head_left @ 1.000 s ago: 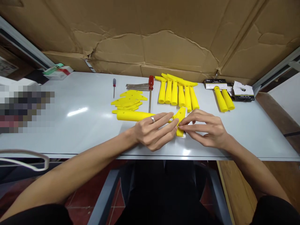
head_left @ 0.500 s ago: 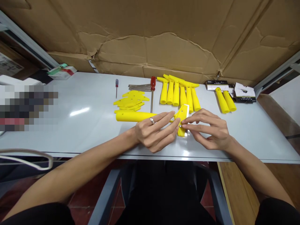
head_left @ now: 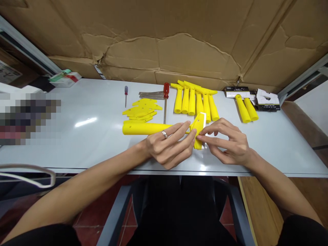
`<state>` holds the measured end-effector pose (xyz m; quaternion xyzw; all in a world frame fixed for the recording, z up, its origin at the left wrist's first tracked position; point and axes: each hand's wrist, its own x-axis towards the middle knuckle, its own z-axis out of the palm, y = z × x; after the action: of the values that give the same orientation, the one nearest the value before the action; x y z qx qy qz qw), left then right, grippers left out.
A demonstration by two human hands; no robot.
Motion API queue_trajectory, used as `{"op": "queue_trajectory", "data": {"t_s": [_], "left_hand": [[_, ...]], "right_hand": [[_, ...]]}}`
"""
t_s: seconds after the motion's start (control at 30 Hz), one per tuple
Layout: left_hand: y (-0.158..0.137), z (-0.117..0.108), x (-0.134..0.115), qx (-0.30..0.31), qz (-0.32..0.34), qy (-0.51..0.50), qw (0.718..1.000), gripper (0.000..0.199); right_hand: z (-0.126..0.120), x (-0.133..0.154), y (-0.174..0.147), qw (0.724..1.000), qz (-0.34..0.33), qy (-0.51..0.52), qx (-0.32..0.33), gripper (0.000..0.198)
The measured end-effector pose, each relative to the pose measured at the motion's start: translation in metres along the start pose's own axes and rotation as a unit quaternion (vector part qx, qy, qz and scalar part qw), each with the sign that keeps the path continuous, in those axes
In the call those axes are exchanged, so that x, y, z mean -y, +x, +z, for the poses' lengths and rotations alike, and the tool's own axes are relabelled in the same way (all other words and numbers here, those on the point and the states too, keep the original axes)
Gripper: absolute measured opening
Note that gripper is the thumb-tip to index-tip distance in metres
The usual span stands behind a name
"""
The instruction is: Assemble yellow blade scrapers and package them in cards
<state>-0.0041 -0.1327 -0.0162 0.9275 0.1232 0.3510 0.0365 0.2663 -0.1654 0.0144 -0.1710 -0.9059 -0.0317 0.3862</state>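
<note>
A yellow scraper (head_left: 143,128) lies across the front of the table, its handle pointing left. Its head (head_left: 199,120) has a yellow cover plate and a shiny blade along the right edge. My left hand (head_left: 170,145), with a ring on one finger, is closed over the neck and holds the head with its fingertips. The fingers of my right hand (head_left: 227,141) pinch at the head's right side. One of its fingertips covers the spot of the lower screw. Whether the screw is held between those fingers is hidden.
Behind lie loose yellow plates (head_left: 142,109), metal blades (head_left: 151,95), a red-handled screwdriver (head_left: 166,91) and a small screwdriver (head_left: 126,92). Several yellow handles (head_left: 192,99) stand in a row. Packaged scrapers (head_left: 243,106) are at right. Cardboard (head_left: 159,51) walls the back.
My right fingertip has moved onto the small screw, which showed beside it before. The scraper's handle end has shifted slightly left; both hands stay on its head.
</note>
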Motion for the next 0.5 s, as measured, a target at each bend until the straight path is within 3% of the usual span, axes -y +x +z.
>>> {"op": "queue_trajectory", "data": {"t_s": [0.13, 0.3, 0.4, 0.5], "left_hand": [[0.002, -0.001, -0.002, -0.013, 0.080, 0.137, 0.987, 0.019], [0.016, -0.004, -0.008, -0.097, 0.224, 0.321, 0.915, 0.013], [0.023, -0.006, -0.009, -0.118, 0.234, 0.335, 0.905, 0.011], [0.025, -0.007, -0.010, -0.119, 0.215, 0.341, 0.907, 0.019]], "right_hand": [[0.000, 0.001, -0.001, 1.000, 0.003, -0.011, -0.001, 0.048], [0.002, 0.002, 0.000, 0.999, 0.015, -0.025, 0.014, 0.040], [0.001, 0.000, 0.001, 0.999, 0.031, -0.020, 0.007, 0.040], [-0.003, -0.005, 0.003, 0.997, 0.068, -0.018, -0.043, 0.035]]}}
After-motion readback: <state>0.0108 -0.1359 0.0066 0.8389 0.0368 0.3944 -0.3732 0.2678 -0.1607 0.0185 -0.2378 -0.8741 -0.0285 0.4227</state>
